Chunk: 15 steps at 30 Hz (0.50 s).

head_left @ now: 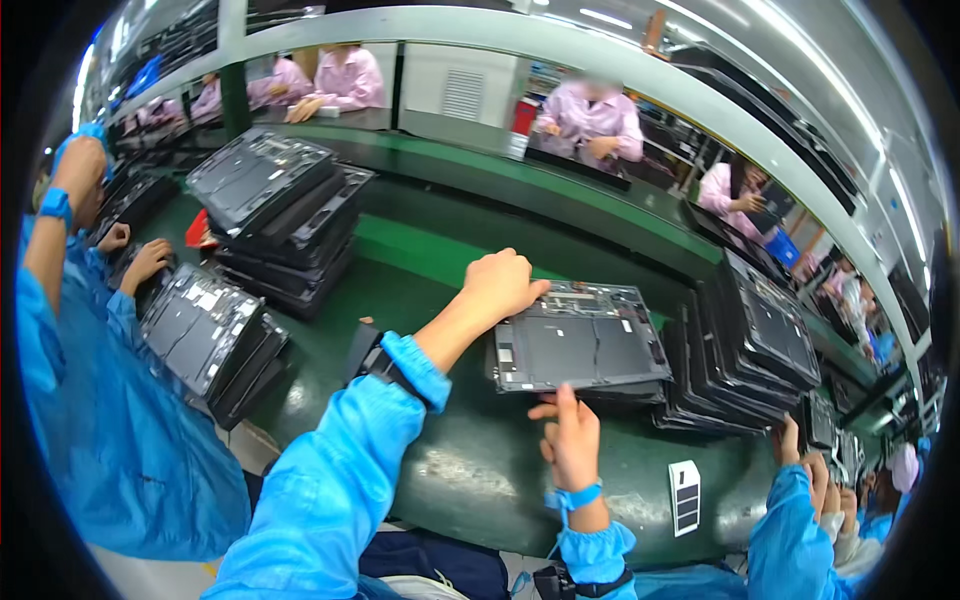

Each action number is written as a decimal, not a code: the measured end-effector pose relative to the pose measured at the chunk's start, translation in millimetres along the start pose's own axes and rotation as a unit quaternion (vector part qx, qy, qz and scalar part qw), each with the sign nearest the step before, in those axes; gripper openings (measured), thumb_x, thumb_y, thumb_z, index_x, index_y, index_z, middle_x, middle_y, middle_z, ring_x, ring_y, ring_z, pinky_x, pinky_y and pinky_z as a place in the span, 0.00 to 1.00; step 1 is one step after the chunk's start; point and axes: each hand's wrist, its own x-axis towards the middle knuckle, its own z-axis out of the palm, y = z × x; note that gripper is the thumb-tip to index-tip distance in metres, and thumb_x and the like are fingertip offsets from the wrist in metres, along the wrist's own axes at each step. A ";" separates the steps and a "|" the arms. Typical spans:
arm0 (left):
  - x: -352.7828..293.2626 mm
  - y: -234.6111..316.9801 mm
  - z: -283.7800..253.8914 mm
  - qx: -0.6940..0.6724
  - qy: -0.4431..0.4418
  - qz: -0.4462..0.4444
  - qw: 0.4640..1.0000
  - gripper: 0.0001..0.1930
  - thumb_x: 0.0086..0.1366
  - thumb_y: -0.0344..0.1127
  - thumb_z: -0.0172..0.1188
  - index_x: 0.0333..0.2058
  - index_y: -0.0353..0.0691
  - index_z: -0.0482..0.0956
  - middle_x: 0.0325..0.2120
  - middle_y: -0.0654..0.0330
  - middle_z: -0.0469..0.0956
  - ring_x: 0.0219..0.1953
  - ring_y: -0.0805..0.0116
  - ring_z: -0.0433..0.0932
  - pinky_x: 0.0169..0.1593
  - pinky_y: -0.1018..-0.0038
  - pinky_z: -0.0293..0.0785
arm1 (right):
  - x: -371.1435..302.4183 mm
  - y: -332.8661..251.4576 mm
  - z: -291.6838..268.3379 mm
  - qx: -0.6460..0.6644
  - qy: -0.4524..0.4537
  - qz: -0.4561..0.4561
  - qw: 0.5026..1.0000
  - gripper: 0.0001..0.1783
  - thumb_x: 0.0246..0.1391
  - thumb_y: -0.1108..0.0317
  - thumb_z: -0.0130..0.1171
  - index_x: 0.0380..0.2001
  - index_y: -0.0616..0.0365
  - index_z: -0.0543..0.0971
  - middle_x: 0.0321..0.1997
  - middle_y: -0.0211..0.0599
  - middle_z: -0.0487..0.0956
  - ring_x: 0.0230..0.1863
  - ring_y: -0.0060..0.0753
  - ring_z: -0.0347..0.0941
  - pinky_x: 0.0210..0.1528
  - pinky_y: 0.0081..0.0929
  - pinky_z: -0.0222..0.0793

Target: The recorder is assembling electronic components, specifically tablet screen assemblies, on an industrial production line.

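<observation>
An opened laptop base (580,345), with a dark flat battery and exposed circuit boards, lies in front of me on top of another dark panel. My left hand (500,285) is closed on its far left corner, with the fingertips hidden behind the edge. At the near edge, my right hand (572,440) has its thumb up against the rim and its fingers curled below. A blue band circles the right wrist. To the right, close beside the base, rises a stack of similar laptop bases (735,350).
A tall stack of laptop bases (265,185) stands at the back left, with a lower pile (205,330) nearer. A co-worker in blue (120,400) works at left; another sleeve (790,530) is at right. A white card (685,498) lies on the green bench (450,480).
</observation>
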 end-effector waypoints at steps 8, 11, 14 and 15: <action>-65.9 38.2 -47.0 -0.121 0.154 0.003 0.981 0.28 0.61 0.59 0.59 0.34 0.34 0.84 0.33 0.48 0.80 0.39 0.50 0.81 0.44 0.60 0.76 | -26.2 -25.7 -34.8 0.052 0.045 -0.041 0.997 0.18 0.69 0.58 0.49 0.30 0.61 0.73 0.19 0.28 0.71 0.11 0.14 0.54 0.11 0.20 0.52; -60.0 40.6 -32.9 -0.158 0.241 0.069 0.955 0.25 0.61 0.56 0.61 0.34 0.33 0.82 0.34 0.49 0.77 0.39 0.52 0.78 0.46 0.62 0.74 | -12.5 -17.6 -26.7 0.087 0.057 -0.054 0.993 0.15 0.69 0.60 0.49 0.30 0.57 0.71 0.17 0.20 0.61 0.12 0.14 0.54 0.11 0.21 0.52; -47.7 44.8 -50.6 -0.196 0.256 0.116 0.939 0.24 0.61 0.53 0.63 0.36 0.32 0.80 0.36 0.48 0.75 0.41 0.52 0.77 0.47 0.63 0.73 | 2.4 -15.1 -10.1 0.109 0.048 -0.102 0.988 0.11 0.69 0.60 0.50 0.41 0.57 0.70 0.24 0.26 0.69 0.12 0.17 0.58 0.13 0.21 0.59; -47.0 46.3 -54.6 -0.191 0.239 0.135 0.942 0.23 0.61 0.53 0.64 0.37 0.33 0.79 0.37 0.47 0.75 0.42 0.52 0.77 0.47 0.64 0.73 | 0.3 -16.4 -3.3 0.113 0.054 -0.121 0.985 0.12 0.68 0.59 0.50 0.43 0.58 0.69 0.25 0.28 0.71 0.13 0.17 0.60 0.13 0.21 0.60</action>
